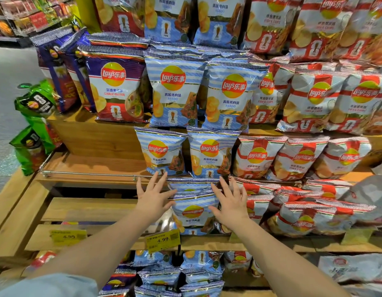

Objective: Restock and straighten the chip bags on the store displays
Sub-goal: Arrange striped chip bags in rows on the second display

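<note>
On the lower wooden shelf (113, 207), a blue Asado chip bag (193, 211) sits between two spread hands.
Left hand (152, 195) and right hand (229, 201) are both open-fingered, gripping nothing; the bag looks light, crinkly, crushable, best held by its side edges.

Glossy crinkled foil-plastic chip bags (176, 93) sit on matt grained wooden shelves (96, 138) behind a shiny metal rail (89, 174).

Both my hands reach out with fingers spread, my left hand (154, 197) and right hand (229, 200) flanking a blue Asado chip bag (193, 213) on the wooden shelf (89, 209). Red Fish & Chips bags (303, 219) crowd the right; a yellow 4.99 price tag (162, 240) hangs near.
</note>
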The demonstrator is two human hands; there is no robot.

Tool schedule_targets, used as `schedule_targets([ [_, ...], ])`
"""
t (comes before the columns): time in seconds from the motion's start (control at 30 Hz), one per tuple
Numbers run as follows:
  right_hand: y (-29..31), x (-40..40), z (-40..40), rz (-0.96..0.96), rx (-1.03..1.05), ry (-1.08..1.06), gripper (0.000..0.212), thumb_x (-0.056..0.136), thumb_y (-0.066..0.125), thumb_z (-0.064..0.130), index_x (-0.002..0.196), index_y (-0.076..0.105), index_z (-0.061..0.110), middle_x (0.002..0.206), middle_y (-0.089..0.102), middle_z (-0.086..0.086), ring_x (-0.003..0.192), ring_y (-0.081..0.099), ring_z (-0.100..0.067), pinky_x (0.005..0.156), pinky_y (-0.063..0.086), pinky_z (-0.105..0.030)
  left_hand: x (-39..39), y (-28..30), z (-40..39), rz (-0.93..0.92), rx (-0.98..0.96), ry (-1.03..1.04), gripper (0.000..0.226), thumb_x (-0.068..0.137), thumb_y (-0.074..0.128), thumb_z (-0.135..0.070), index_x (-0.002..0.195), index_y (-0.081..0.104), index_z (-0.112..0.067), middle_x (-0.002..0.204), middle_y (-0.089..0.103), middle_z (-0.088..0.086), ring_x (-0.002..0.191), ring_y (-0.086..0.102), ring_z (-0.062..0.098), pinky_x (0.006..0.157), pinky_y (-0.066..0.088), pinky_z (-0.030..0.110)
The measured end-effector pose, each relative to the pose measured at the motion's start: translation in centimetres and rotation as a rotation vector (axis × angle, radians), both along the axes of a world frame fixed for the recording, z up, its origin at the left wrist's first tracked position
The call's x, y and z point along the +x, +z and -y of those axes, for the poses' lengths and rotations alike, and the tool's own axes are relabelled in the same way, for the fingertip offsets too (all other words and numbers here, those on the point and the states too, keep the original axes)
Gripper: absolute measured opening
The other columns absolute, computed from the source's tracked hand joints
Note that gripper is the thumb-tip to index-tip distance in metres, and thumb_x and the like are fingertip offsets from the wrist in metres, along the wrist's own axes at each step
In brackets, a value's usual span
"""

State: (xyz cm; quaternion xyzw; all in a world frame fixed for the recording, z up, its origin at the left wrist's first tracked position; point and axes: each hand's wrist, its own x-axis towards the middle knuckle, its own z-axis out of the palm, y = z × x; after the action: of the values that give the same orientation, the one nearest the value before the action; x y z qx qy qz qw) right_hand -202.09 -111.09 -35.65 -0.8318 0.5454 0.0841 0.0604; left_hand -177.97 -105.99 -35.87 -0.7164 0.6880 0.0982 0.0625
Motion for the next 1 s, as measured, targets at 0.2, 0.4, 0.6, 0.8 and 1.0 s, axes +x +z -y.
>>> schedule_targets([
  [0.2,1.6,0.5,-1.1,-0.002,0.018,-0.075,0.074,0.093,0.03,0.064,0.149,-0.011,0.038,0.154,-0.029,-0.001,0.141,-0.027,-0.03,0.112,-0.013,-0.054,-0.5,0.5,-0.5,0.002,-0.009,0.059,0.075,0.088,0.027,-0.072,0.146,-0.013,-0.046,0.152,-0.031,-0.006,0.142,-0.027,0.027,0.106,-0.017,0.064],
  [0.4,2.7,1.1,-2.3,-0.101,0.066,-0.043,0.068,0.097,0.029,0.055,0.151,-0.006,0.032,0.158,-0.02,0.003,0.143,-0.024,-0.027,0.112,-0.012,-0.057,-0.5,0.9,-0.7,-0.562,0.183,0.391,0.104,0.084,0.059,-0.058,0.15,-0.015,-0.026,0.16,-0.004,-0.003,0.145,0.015,0.027,0.113,0.021,0.055],
  [0.6,2.4,1.5,-2.2,-0.161,0.078,-0.027,0.062,0.099,0.03,0.047,0.152,0.002,0.031,0.16,-0.006,0.005,0.144,-0.018,-0.028,0.11,-0.015,-0.058,-2.3,1.9,0.3,-0.897,0.287,0.45,0.118,0.081,0.07,-0.044,0.147,-0.025,-0.022,0.159,0.012,0.004,0.137,0.036,0.027,0.099,0.04,0.031],
  [0.8,1.6,-0.2,-2.0,-0.171,0.102,-0.033,0.061,0.099,0.028,0.047,0.152,-0.001,0.034,0.16,-0.007,0.007,0.144,-0.019,-0.027,0.11,-0.016,-0.056,-4.2,1.5,1.5,-0.907,0.245,0.439,0.118,0.083,0.071,-0.036,0.145,-0.028,-0.026,0.159,0.009,0.005,0.125,0.05,0.028,0.079,0.048,0.027],
  [1.0,1.6,-0.8,-1.7,-0.144,0.132,-0.069,0.062,0.1,0.029,0.044,0.152,-0.003,0.031,0.16,-0.009,0.002,0.144,-0.02,-0.029,0.111,-0.013,-0.055,-5.3,0.9,1.9,-0.869,0.267,0.427,0.12,0.083,0.071,-0.033,0.143,-0.032,-0.022,0.16,0.004,0.005,0.131,0.043,0.026,0.08,0.044,0.024],
])
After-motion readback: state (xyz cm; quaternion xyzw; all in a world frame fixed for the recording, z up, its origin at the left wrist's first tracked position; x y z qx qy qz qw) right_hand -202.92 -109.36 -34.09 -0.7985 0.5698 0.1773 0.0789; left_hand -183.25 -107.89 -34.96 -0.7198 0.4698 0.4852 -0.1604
